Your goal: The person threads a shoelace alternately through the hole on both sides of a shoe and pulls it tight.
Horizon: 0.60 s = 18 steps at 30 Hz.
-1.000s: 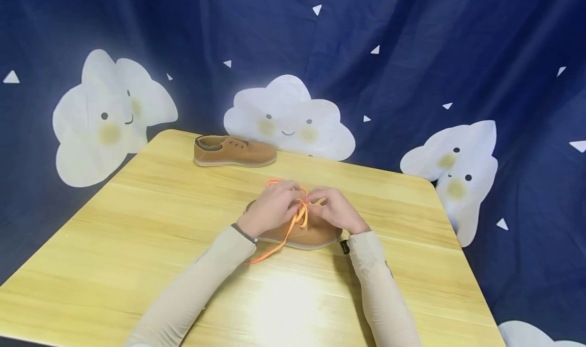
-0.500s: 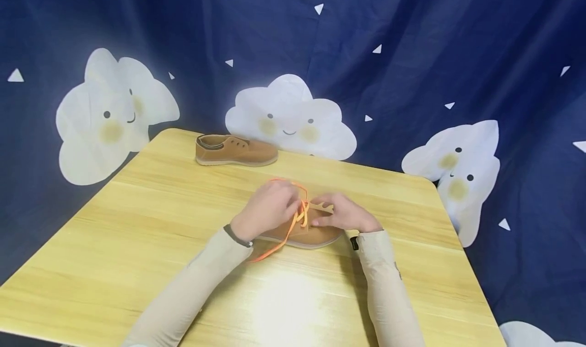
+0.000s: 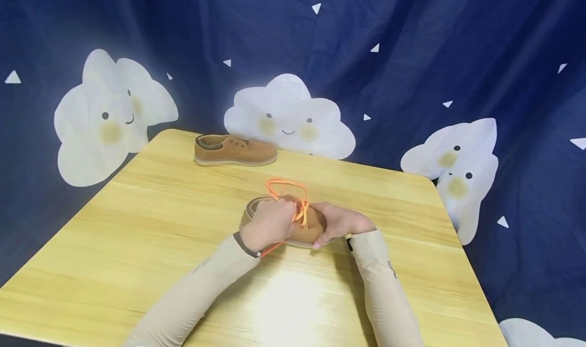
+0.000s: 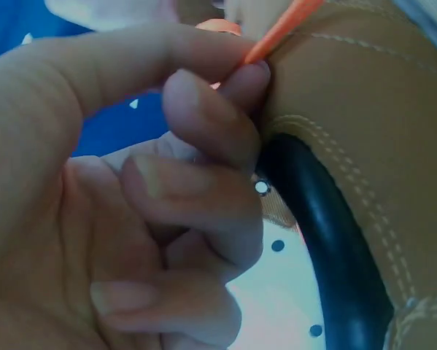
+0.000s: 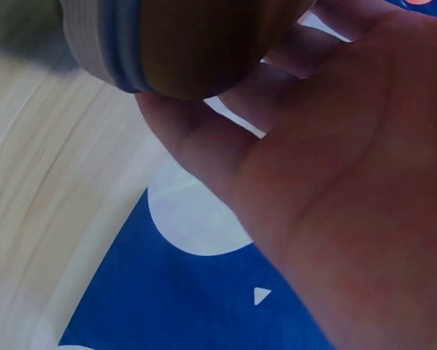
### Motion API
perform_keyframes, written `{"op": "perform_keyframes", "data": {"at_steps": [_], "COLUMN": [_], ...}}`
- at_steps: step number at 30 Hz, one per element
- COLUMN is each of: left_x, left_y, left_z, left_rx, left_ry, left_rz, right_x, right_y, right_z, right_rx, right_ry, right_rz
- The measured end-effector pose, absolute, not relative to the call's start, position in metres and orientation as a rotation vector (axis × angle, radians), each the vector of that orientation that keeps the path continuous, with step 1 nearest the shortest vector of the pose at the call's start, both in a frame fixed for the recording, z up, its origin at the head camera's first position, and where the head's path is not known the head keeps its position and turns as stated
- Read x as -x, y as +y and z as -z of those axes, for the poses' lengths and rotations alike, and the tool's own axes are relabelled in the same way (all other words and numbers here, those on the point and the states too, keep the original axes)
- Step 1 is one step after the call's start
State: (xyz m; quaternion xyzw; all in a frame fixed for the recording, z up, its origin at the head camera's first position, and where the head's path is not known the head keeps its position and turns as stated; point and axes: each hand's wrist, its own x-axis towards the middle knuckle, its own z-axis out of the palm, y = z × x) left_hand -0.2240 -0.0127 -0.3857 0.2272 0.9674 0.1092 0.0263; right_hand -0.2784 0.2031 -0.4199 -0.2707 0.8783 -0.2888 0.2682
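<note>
A brown shoe (image 3: pixel 313 230) with an orange shoelace (image 3: pixel 302 214) stands on the table, its toe to the right. My left hand (image 3: pixel 269 226) is over the lacing; in the left wrist view its thumb and forefinger pinch the orange lace (image 4: pixel 285 28) beside the dark collar lining (image 4: pixel 316 219). A loop of lace lies beyond the shoe's far side. My right hand (image 3: pixel 341 222) grips the toe, thumb on the near side. The right wrist view has the toe (image 5: pixel 196 51) against the fingers of that hand (image 5: pixel 335 175). My left hand hides part of the shoe's opening.
Toward the back left of the wooden table (image 3: pixel 151 225) stands a second brown shoe (image 3: pixel 254 152) with bare eyelets. Behind the table hangs a dark blue curtain (image 3: pixel 293 31) with white clouds. Light glares off the tabletop near the front.
My right hand has let go of the lace at the knot and moved to the toe, which it now holds. My left hand has shifted lower, and the loop shows wider.
</note>
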Motion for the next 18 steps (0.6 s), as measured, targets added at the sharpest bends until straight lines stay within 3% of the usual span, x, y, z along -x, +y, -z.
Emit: {"op": "perform_keyframes", "data": {"at_steps": [18], "left_x": [0.236], "left_y": [-0.040], "left_z": [0.363], "left_rx": [-0.811], "left_ry": [2.578], "left_rz": [-0.867], "right_x": [0.275], "right_y": [0.197], "right_z": [0.418], "right_rx": [0.688], "right_ry": [2.552], "right_rz": [0.530]}}
